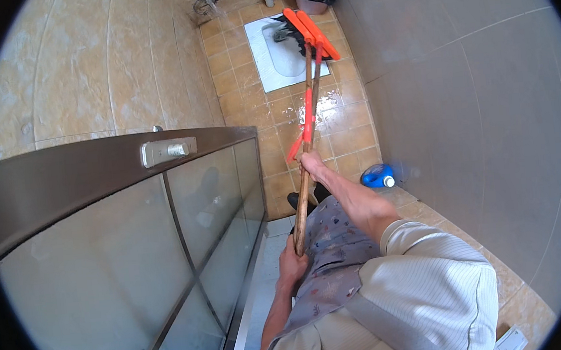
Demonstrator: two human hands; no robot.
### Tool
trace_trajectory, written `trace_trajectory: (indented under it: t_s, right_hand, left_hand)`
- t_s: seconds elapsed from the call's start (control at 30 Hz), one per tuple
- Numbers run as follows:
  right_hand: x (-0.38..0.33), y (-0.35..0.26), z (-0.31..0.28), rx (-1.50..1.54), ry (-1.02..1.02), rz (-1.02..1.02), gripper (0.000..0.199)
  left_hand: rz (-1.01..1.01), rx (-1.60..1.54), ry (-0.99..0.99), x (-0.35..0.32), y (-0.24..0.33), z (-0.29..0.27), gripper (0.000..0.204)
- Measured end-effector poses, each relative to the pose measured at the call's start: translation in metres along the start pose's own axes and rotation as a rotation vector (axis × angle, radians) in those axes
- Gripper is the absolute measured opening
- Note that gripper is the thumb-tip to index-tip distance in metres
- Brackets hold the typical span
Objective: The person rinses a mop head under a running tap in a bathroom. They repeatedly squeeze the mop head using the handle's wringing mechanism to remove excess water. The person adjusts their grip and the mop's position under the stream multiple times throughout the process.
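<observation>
Two mops with long wooden handles stretch away from me, side by side. Their orange heads (311,31) with dark, ragged strands hang over the right side of a white squat toilet (257,56). Red sleeves (309,116) wrap part of the handles. My right hand (311,163) is closed round the handles (303,203) about midway along. Lower down, my left hand (292,262) is wrapped round the handle end, near my patterned apron (333,237). Whether it grips both handles is hidden.
The tiled floor (349,116) looks wet and shiny. A bin (311,4) with a black liner stands in the far right corner. Beside the right wall is a blue bottle (377,176) with a white cap. A frosted glass door (107,257) with a metal handle (168,151) stands on my left.
</observation>
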State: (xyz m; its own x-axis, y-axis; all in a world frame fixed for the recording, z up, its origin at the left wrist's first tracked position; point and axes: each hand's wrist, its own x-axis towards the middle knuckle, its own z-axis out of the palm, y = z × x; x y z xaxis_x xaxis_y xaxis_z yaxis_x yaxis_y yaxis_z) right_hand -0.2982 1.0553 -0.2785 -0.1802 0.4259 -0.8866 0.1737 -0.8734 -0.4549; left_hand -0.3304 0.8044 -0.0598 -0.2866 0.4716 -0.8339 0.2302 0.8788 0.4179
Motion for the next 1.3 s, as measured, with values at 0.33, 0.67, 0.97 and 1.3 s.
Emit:
trace_trajectory:
  t_s: [0.33, 0.67, 0.97, 1.3]
  right_hand:
    - [-0.032, 0.184, -0.032, -0.516, 0.297, 0.267, 0.036]
    - [-0.155, 0.325, 0.012, -0.841, 0.048, 0.308, 0.040]
    - [-0.159, 0.251, 0.065, -0.781, -0.090, 0.218, 0.046]
    - [0.000, 0.096, 0.077, -1.134, -0.174, -0.038, 0.036]
  left_hand:
    - [-0.173, -0.225, -0.285, -0.068, -0.096, -0.002, 0.062]
    - [-0.287, -0.329, -0.255, -0.215, -0.204, -0.007, 0.058]
    - [-0.297, -0.582, -0.139, -0.214, -0.161, -0.025, 0.048]
    - [-0.306, -0.763, -0.141, -0.058, -0.018, -0.050, 0.034]
